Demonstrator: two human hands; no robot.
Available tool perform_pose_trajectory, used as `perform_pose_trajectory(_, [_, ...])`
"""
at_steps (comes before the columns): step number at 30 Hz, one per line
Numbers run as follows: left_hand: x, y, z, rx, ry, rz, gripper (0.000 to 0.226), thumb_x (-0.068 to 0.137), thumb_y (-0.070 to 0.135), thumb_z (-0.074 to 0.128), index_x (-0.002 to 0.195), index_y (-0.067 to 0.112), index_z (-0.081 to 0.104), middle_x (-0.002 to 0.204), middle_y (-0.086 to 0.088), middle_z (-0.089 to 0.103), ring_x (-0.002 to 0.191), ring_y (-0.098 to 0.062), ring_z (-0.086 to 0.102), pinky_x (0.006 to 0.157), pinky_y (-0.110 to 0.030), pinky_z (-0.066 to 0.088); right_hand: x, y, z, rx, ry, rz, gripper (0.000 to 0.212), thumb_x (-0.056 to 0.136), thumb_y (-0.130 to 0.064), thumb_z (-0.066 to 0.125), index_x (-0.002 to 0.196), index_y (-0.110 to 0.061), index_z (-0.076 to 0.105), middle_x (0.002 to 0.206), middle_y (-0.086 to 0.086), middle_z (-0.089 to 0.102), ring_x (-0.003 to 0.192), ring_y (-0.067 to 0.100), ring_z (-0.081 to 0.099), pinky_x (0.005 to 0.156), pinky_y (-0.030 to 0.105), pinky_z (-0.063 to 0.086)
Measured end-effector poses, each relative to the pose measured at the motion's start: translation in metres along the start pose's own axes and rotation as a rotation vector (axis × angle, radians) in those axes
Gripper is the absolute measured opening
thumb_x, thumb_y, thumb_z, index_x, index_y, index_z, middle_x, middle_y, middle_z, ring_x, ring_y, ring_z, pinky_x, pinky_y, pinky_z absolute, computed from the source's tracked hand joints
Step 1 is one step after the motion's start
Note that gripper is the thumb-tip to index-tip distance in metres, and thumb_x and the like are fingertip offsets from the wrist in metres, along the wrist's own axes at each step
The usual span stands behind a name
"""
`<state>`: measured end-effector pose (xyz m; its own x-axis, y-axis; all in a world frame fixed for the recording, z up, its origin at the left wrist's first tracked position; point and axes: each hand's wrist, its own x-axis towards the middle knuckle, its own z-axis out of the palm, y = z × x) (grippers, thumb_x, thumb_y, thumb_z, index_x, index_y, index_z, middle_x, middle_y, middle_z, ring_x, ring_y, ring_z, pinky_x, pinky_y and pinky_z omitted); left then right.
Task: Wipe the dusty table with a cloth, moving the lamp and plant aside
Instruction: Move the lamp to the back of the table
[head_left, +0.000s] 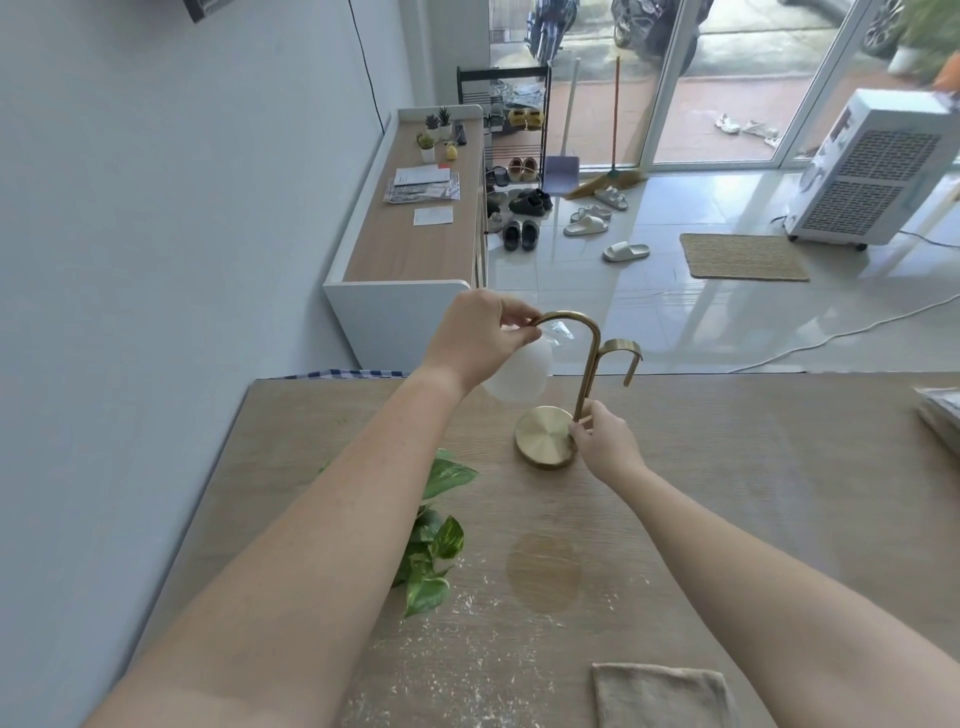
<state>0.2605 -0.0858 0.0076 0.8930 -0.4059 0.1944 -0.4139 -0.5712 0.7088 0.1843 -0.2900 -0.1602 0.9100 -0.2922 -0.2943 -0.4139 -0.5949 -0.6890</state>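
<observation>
Dust (467, 649) is lying over the near table (727, 467) while we are holding the lamp (544, 435) toward its far edge. Our left grip (478, 338) is pinching the arched top beside the globe, and our right grip (605, 441) is pinching the stem just above the base. The plant (436, 540) is sitting to the left, and the cloth (660, 696) is lying at the near edge.

The brass lamp (545, 439), with an arched stem and white globe shade, stands upright at the far middle of the wooden table (727, 467). The left hand (478, 338) pinches its arch and the right hand (605, 441) its stem. The leafy green plant (431, 545) sits at the left. A folded beige cloth (660, 696) lies flat at the dusty near edge.
</observation>
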Motion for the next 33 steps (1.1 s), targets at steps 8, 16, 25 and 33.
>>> perform_pose_trajectory(8, [-0.054, 0.000, -0.004, -0.047, 0.048, -0.088, 0.037, 0.099, 0.042, 0.074, 0.132, 0.024, 0.075, 0.114, 0.010, 0.077, 0.109, -0.002, 0.067, 0.100, -0.028, 0.051, -0.051, 0.007, -0.010, 0.037, 0.055, -0.032, 0.018, 0.109, -0.029, 0.054, 0.113, -0.014, 0.064, 0.101, -0.001, 0.065, 0.097, 0.022, 0.062, 0.077, 0.036, 0.045])
perform_pose_trajectory(16, [-0.163, 0.003, -0.036, -0.137, 0.193, -0.194, 0.035, 0.105, 0.045, 0.065, 0.134, 0.026, 0.072, 0.124, 0.016, 0.074, 0.117, 0.004, 0.065, 0.104, -0.027, 0.054, -0.129, 0.019, 0.011, 0.157, 0.013, -0.125, 0.014, 0.106, -0.029, 0.059, 0.105, -0.023, 0.071, 0.096, -0.006, 0.068, 0.092, 0.013, 0.064, 0.074, 0.029, 0.048])
perform_pose_trajectory(25, [-0.273, -0.003, -0.070, -0.270, 0.584, -0.304, 0.016, 0.108, 0.032, 0.064, 0.119, 0.030, 0.074, 0.111, 0.023, 0.074, 0.102, 0.015, 0.065, 0.083, -0.002, 0.047, -0.190, 0.011, 0.067, 0.210, -0.199, -0.211, 0.016, 0.107, -0.034, 0.056, 0.115, -0.035, 0.071, 0.113, -0.008, 0.070, 0.107, 0.008, 0.067, 0.087, 0.032, 0.059])
perform_pose_trajectory(33, [-0.333, -0.095, -0.038, -0.574, 0.624, -0.718, 0.031, 0.110, 0.048, 0.051, 0.126, 0.027, 0.069, 0.126, 0.007, 0.070, 0.122, -0.024, 0.066, 0.097, -0.044, 0.057, -0.213, -0.009, 0.108, 0.265, -0.312, -0.165, 0.029, 0.107, -0.021, 0.055, 0.131, -0.034, 0.064, 0.128, -0.010, 0.068, 0.117, 0.007, 0.065, 0.100, 0.039, 0.059])
